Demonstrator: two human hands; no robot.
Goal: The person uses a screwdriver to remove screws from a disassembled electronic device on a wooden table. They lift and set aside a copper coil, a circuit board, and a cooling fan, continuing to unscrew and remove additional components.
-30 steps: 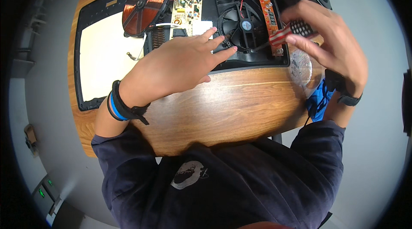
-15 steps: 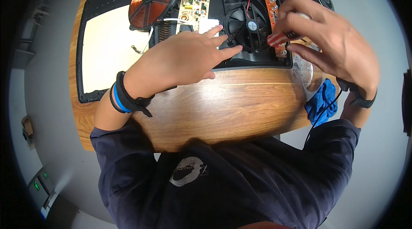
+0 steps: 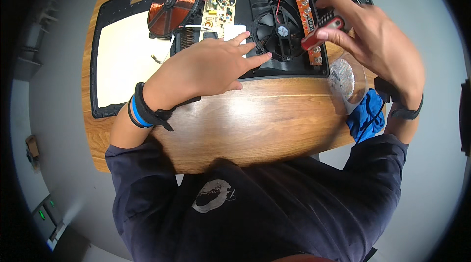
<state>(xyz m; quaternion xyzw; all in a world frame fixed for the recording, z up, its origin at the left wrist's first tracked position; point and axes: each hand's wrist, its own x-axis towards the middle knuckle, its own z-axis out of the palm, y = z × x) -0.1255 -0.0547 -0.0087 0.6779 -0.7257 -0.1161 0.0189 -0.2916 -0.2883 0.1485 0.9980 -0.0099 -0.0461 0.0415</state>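
An opened induction cooker lies in front of me, its black housing [image 3: 274,71] holding a round black fan [image 3: 267,31]. My left hand [image 3: 213,63] is open, fingers spread over the white block [image 3: 234,31] beside the fan; whether they press on it I cannot tell. In my right hand [image 3: 375,39] is a screwdriver with a red and black handle [image 3: 326,31], gripped between thumb and fingers. It is held above the orange-red control board [image 3: 315,56] at the housing's right side. The screwdriver's shaft and tip cannot be made out.
A copper coil [image 3: 169,9] stands tilted over the cream panel [image 3: 122,61] on the left. Beside it is a yellowish circuit board [image 3: 218,9] with wires. A clear plastic dish [image 3: 351,83] and a blue cloth [image 3: 365,117] are at the right edge of the wooden table [image 3: 235,129].
My right hand has turned the screwdriver, so more of its handle shows and the thumb lies along it. My left hand keeps nearly the same place.
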